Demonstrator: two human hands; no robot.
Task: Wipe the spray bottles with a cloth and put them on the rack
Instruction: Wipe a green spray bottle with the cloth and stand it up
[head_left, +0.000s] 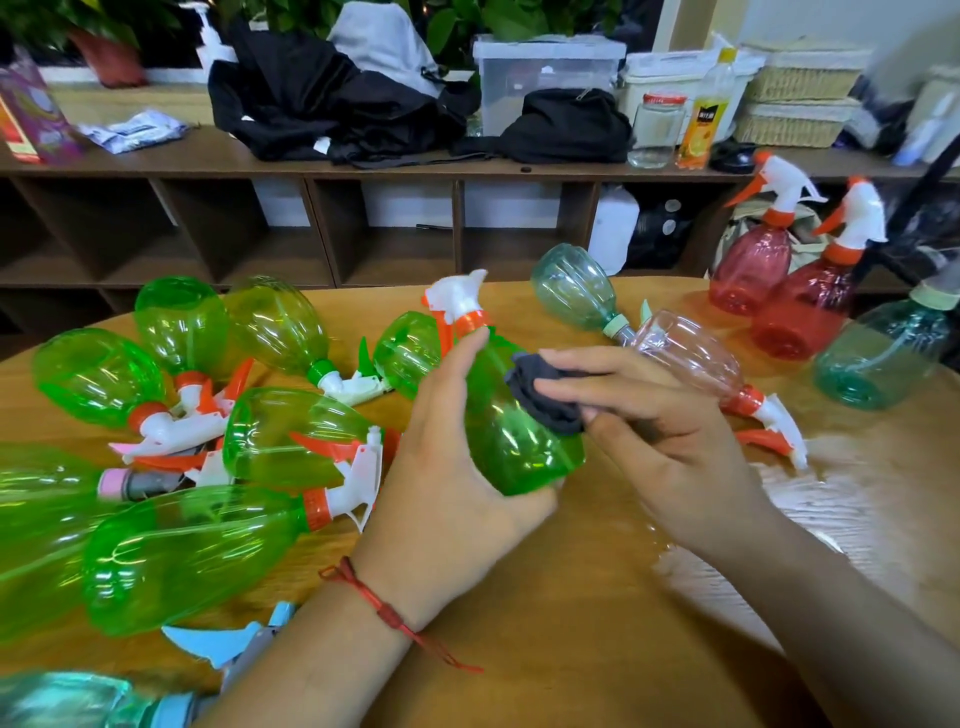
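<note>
My left hand (447, 467) grips a green spray bottle (514, 441) with an orange collar and white trigger head, tilted away from me above the wooden table (545, 623). My right hand (649, 421) holds a crumpled dark grey cloth (545, 395) and presses it against the bottle's side. Several more green bottles (182, 551) lie on their sides in a heap at the left. A pale pink bottle (696, 358) and a teal one (576, 286) lie just beyond my right hand.
Two red bottles (800, 306) and a teal bottle (883, 358) stand upright at the table's far right, beside a black rack leg (904, 218). A brown shelf unit (311, 228) runs behind the table, its top crowded with dark clothing, boxes, a jar and a juice bottle.
</note>
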